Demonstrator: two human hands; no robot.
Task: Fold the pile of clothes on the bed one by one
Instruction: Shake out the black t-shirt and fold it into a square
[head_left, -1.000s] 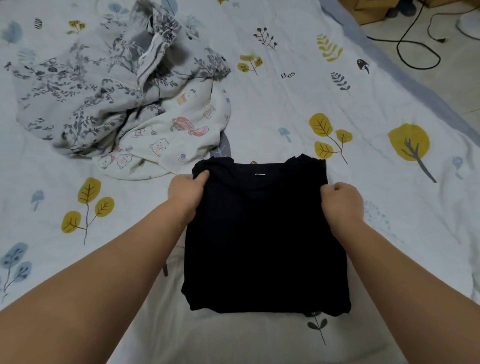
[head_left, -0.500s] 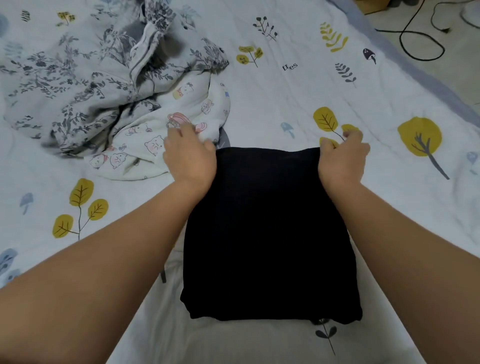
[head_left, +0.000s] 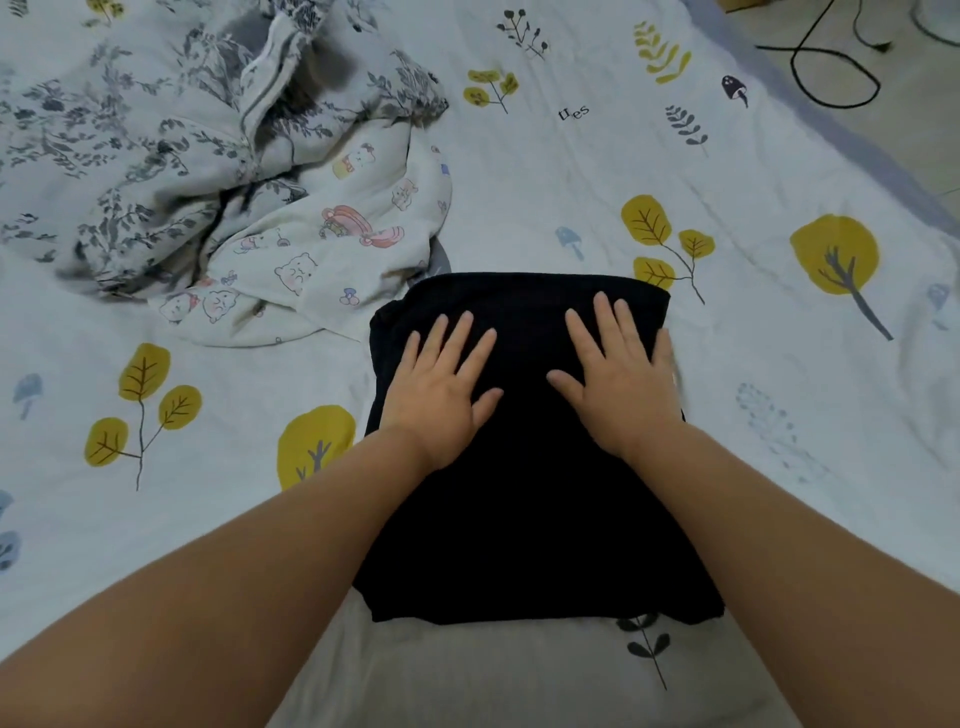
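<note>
A black garment (head_left: 530, 499) lies folded into a rectangle on the bed, right in front of me. My left hand (head_left: 441, 387) rests flat on its upper left part with fingers spread. My right hand (head_left: 615, 374) lies flat on its upper right part, fingers straight. To the upper left sits a crumpled pile: a grey floral garment (head_left: 145, 156) and a white cartoon-print garment (head_left: 332, 254) that touches the black one's far left corner.
The bed sheet (head_left: 571, 171) is white with yellow leaf and tree prints. The bed's grey edge (head_left: 831, 119) runs along the upper right. Beyond it is floor with black cables (head_left: 831, 78).
Both hands brought the near edge of the black garment up to the far edge, let go of it, and now lie flat on top of the fold.
</note>
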